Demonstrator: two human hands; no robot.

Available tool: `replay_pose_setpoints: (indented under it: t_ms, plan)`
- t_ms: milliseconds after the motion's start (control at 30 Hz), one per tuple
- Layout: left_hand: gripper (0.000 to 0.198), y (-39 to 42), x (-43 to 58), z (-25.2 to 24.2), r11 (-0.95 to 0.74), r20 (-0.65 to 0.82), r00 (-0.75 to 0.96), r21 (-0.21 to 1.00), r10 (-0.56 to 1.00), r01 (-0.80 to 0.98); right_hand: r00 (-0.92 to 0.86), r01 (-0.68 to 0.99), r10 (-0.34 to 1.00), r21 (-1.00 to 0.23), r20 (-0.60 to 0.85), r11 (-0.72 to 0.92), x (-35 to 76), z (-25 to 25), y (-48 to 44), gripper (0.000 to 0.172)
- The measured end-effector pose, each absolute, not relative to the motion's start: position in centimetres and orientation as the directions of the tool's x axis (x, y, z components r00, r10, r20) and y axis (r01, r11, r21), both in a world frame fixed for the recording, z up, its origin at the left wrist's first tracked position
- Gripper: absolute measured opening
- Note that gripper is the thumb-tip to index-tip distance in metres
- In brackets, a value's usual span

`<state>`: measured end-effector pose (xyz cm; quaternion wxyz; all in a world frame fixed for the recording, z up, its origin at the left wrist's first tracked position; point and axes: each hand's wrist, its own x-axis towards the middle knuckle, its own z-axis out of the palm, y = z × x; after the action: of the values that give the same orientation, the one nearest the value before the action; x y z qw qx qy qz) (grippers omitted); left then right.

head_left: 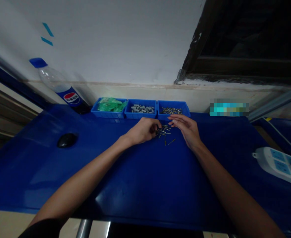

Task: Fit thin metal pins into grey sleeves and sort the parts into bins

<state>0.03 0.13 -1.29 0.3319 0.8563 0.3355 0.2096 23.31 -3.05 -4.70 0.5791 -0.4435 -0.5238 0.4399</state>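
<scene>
A loose pile of thin, brass-coloured, screw-like pins (164, 131) lies on the blue tabletop (145, 178), with a couple of them apart at its near side. At the pile's left edge, my left hand (145, 129) has its fingers curled in; whatever they hold is hidden. My right hand (187, 129) reaches in from the other side, fingers stretched out and tips above the pile's right edge. Just behind the hands stands a blue bin of similar pins (171, 110). Beside it, a middle bin holds small grey metal pieces (142, 109).
A left bin holds green plastic packets (112, 105). A cola bottle (69, 96) leans near the wall. A black computer mouse (66, 140) rests at left, a white power strip (281, 165) at right. A blurred-out packet (229, 107) lies at the back right.
</scene>
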Motion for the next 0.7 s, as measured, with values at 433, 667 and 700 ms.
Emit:
replay_pose_setpoints:
  t_ms: [433, 667, 700]
  plan:
    - [0.019, 1.2, 0.1, -1.0, -0.326, 0.226, 0.484, 0.936, 0.845, 0.133, -0.145, 0.153, 0.962, -0.955, 0.232, 0.254, 22.1, -3.6, -4.2, 0.025]
    - [0.016, 1.2, 0.0, -0.8, -0.382, 0.225, 0.501, 0.893, 0.836, 0.237, -0.147, 0.033, 0.979, -0.988, 0.144, 0.15, 22.1, -3.9, -3.9, 0.026]
    - [0.018, 1.2, -0.2, -0.7, -0.427, 0.242, 0.5, 0.854, 0.831, 0.296, -0.118, 0.023, 0.982, -0.988, 0.149, 0.153, 22.3, -3.9, -3.8, 0.025]
